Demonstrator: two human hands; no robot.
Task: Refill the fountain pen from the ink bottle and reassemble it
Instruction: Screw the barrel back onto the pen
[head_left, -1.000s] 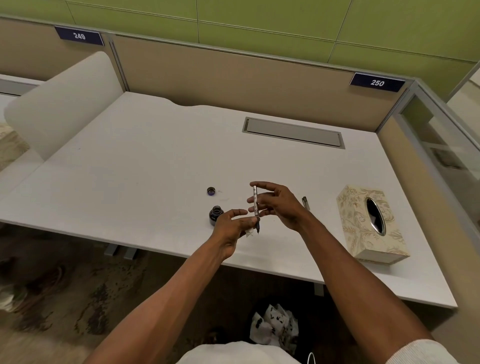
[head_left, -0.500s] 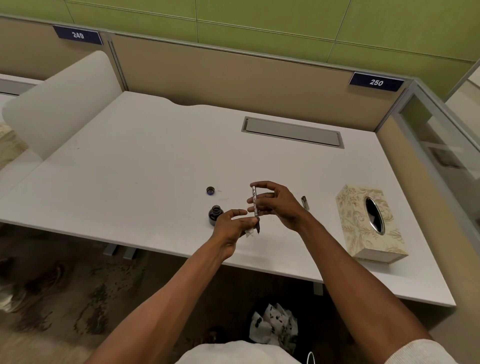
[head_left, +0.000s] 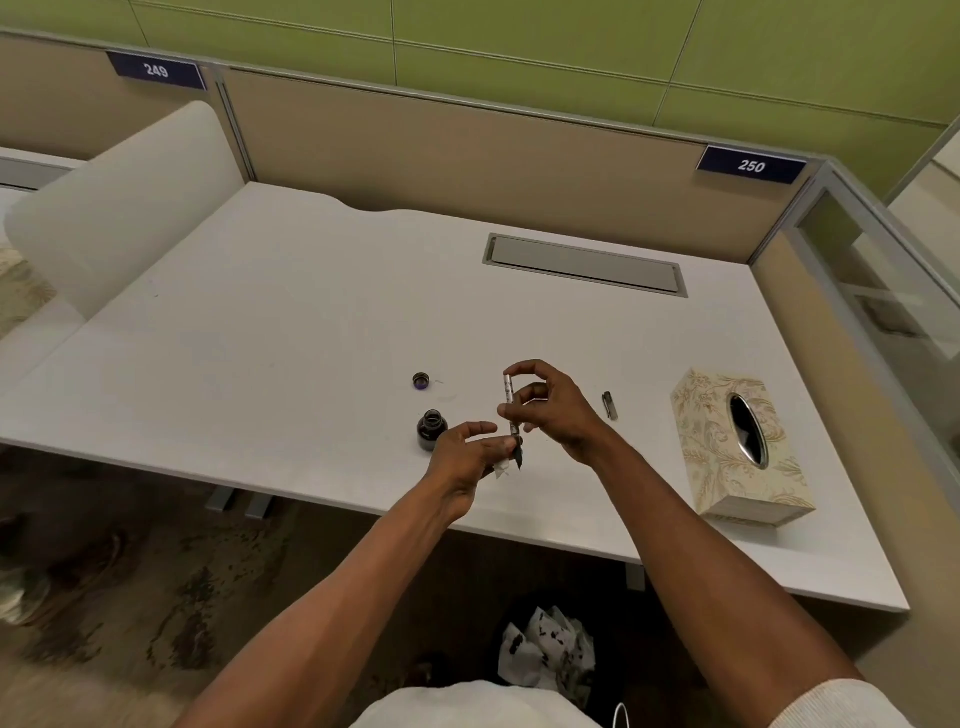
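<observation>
Pinching the fountain pen (head_left: 510, 410) upright above the desk (head_left: 291, 322), the right hand (head_left: 558, 405) grips its pale upper section with curled fingers and thumb. At the pen's six o'clock end, the left hand (head_left: 467, 457) pinches the dark nib section together with a scrap of white tissue (head_left: 502, 470). At nine o'clock from the hands stands the open ink bottle (head_left: 431, 429), close beside the left hand; its cap (head_left: 421, 381) lies at the bottle's twelve o'clock. At three o'clock from the right hand lies a small metal pen part (head_left: 610, 405), and farther that way a patterned tissue box (head_left: 737, 447).
</observation>
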